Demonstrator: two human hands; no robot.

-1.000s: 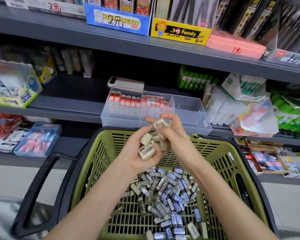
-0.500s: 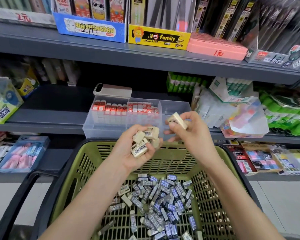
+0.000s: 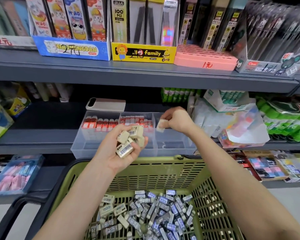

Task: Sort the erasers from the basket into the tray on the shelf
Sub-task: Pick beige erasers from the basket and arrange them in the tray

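A: Your right hand (image 3: 177, 121) has left your other hand's side. Half a second ago it pinched one cream eraser (image 3: 160, 126) just beside the clutch. Now it holds that same piece out over the tray (image 3: 87, 144) on the shelf (image 3: 42, 135).

B: And you have not let go. Your fingertips curl round the eraser, which hangs just below them, above the tray's rightmost compartment. As far as I can judge, it is not yet down inside.

A: Nearer you and to the left of that pinch, your left hand (image 3: 123, 149) lies palm up. Its fingers are curled round a handful of cream erasers (image 3: 130, 141) with their barcodes showing. It sits in front of the tray's middle compartment.

B: Beyond that handful, the red-sleeved erasers (image 3: 102, 122) stand in rows in the left and middle compartments. Under your pinch I see none, so this kind probably starts its own section.

A: So one piece is about to be placed. It needs only lowering and letting go. Beneath both your hands, the basket (image 3: 154, 163) holds a heap of grey-sleeved erasers (image 3: 154, 210), so the sorting looks far from finished.
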